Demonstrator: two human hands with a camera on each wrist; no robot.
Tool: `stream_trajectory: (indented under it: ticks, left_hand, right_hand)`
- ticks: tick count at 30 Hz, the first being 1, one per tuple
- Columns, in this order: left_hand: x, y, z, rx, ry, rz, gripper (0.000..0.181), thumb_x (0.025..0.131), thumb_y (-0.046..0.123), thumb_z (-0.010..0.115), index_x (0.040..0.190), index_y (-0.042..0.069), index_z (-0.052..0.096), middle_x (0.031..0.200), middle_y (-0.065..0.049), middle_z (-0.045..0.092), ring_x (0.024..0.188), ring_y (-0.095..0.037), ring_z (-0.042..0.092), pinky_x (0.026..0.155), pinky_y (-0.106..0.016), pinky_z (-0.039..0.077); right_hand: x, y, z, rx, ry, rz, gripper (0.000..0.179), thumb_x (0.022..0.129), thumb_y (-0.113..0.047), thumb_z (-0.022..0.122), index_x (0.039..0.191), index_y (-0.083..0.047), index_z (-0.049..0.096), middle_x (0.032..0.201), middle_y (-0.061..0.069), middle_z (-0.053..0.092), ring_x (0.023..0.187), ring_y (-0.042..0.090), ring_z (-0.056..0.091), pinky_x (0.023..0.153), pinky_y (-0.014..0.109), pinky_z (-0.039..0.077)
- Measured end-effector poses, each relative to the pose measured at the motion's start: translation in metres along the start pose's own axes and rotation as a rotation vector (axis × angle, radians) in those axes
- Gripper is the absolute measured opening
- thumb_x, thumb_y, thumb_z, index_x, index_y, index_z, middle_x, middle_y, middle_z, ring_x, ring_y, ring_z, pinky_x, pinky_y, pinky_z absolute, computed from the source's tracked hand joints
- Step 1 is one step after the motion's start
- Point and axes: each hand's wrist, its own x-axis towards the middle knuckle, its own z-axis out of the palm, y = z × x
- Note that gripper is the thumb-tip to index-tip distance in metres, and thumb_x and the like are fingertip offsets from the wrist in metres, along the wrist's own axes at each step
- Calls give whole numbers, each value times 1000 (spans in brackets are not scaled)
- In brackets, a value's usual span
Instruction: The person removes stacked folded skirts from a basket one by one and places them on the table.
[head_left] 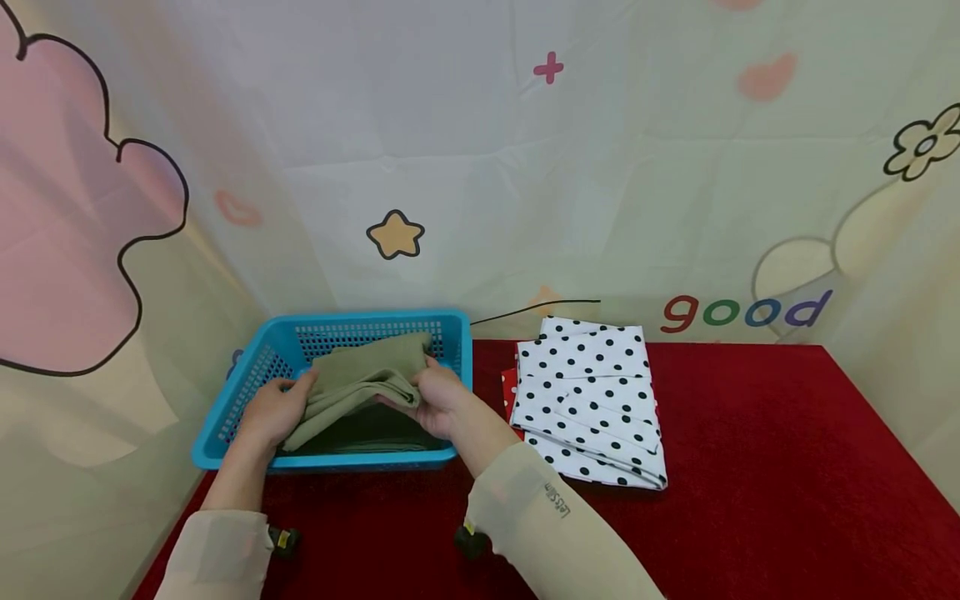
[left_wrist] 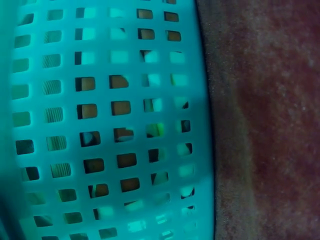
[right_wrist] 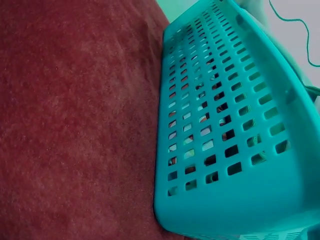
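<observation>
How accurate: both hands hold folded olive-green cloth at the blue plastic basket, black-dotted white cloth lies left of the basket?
Not quite: the black-dotted white cloth lies right of the blue plastic basket in the head view. The left hand and right hand do hold the folded olive-green cloth there.

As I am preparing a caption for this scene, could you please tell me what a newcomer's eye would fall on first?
Probably the bright blue basket on the red surface, where the left hand and right hand hold a folded green cloth. Next might come the black-dotted white cloth to the basket's right, then the colourful word "good" low on the right of the pale backdrop.
</observation>
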Motion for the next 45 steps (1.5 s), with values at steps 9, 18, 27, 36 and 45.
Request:
stream_trajectory:
  ticks: [9,18,27,36,45]
  left_hand:
    - [1,0,-1,-75,-69,69,100,101,74,35,163,-3,19,165,-34,21,140,-52,42,109,-60,45]
    - [3,-9,0,-217,-47,97,66,109,31,48,161,-4,24,165,-32,23,145,-50,35,111,-55,42]
    - [5,-12,1,-176,-69,157,61,107,12,50,161,-4,27,162,-37,26,146,-53,31,108,-55,44]
    - [4,-12,1,-232,-66,183,71,101,4,52,166,13,23,160,-36,26,130,-50,47,81,-42,50]
    - [2,-11,0,-213,-115,150,54,105,9,44,159,10,40,171,-29,8,64,-16,37,62,-35,39]
  right_hand:
    - [-1,-2,0,39,-25,-12,70,103,12,34,165,-18,21,147,20,50,135,37,59,93,36,61]
    - [0,1,-1,-137,4,-6,64,103,1,46,162,-20,30,136,18,57,100,25,71,93,43,61]
    - [1,3,0,-225,47,-12,67,104,-3,48,162,-32,31,131,19,58,95,27,70,88,46,63]
    - [2,4,1,-344,151,0,74,105,-26,57,167,-34,16,160,15,40,120,28,58,92,42,54]
    - [0,6,2,-346,157,-2,76,105,-23,57,167,-34,14,153,16,45,113,29,62,85,41,57]
